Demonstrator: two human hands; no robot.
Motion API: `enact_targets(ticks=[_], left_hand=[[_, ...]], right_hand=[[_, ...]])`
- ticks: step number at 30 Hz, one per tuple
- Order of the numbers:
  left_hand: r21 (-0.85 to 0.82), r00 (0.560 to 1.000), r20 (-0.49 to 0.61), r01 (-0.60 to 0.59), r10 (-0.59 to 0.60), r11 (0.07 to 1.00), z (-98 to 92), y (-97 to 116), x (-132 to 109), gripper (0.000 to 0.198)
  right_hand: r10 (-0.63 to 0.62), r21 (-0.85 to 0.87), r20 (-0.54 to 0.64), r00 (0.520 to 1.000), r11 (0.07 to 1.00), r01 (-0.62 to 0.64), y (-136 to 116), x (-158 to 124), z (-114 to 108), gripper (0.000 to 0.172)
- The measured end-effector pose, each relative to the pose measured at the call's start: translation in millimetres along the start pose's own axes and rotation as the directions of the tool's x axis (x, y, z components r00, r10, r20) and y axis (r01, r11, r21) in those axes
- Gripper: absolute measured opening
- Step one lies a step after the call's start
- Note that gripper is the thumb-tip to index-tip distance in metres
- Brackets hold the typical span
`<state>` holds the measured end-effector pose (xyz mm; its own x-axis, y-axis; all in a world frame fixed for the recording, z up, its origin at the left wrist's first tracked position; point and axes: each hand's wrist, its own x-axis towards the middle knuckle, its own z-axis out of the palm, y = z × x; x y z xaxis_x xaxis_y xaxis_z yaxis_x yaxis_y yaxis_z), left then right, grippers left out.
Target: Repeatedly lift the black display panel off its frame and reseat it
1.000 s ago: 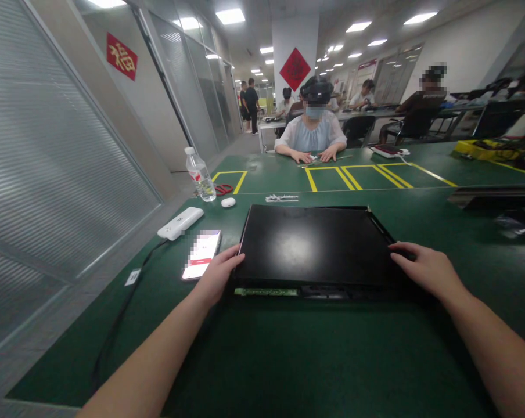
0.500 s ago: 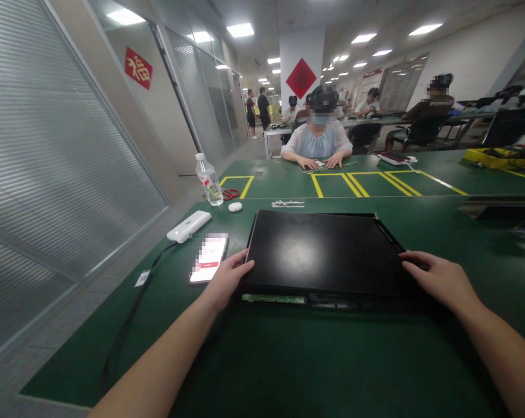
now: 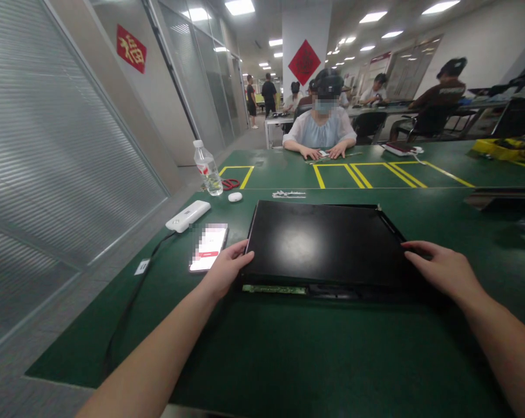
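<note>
While the black panel (image 3: 321, 244) lies centrally over its frame (image 3: 353, 292), left hand (image 3: 225, 266) pinching its nine-o'clock edge, right hand (image 3: 445, 266) pinching panel or frame, unclear which, at three, I should keep both sides level, sparing the circuit strip (image 3: 274, 289) at six.

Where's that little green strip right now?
In the head view, the green strip lies along the left half of the black panel's near edge, just to the right of and nearer than the left hand.
</note>
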<state>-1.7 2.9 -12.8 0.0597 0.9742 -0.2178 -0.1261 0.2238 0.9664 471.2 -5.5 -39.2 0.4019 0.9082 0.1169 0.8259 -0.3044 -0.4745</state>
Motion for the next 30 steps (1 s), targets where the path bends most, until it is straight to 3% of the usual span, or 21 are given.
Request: enact_targets(ticks=[6, 10, 17, 22, 26, 30], left_hand=[[0.015, 0.991, -0.086, -0.103, 0.104, 0.995, 0.2, 2.2, -1.0, 0.055], [-0.134, 0.997, -0.005, -0.081, 0.081, 0.988, 6.5, 5.0, -7.2, 0.061], [-0.213, 0.996, 0.012, -0.085, 0.09, 0.973, 10.5, 2.2, -9.8, 0.059], [-0.228, 0.995, 0.03, -0.089, 0.098, 0.97, 11.3, 1.9, -8.6, 0.065], [-0.239, 0.992, 0.048, -0.102, 0.116, 0.966, 10.6, 1.2, -8.1, 0.067], [-0.241, 0.988, 0.023, -0.144, 0.154, 0.96, 7.2, 1.6, -5.5, 0.063]], right_hand=[[0.028, 0.071, -0.009, 1.0, 0.997, -0.028, 6.4, 3.1, 1.2, 0.048], [0.059, 0.171, 0.0, 0.998, 0.984, -0.058, 10.8, 5.5, 2.8, 0.05], [0.133, 0.342, 0.072, 0.988, 0.928, -0.15, 11.5, 7.0, 5.8, 0.057], [0.226, 0.405, 0.082, 0.971, 0.882, -0.24, 5.6, 4.8, 2.1, 0.045], [0.27, 0.533, 0.133, 0.954, 0.792, -0.299, 2.5, 4.0, 0.6, 0.036], [0.283, 0.719, 0.162, 0.945, 0.622, -0.31, 0.0, 6.8, -1.8, 0.025]])
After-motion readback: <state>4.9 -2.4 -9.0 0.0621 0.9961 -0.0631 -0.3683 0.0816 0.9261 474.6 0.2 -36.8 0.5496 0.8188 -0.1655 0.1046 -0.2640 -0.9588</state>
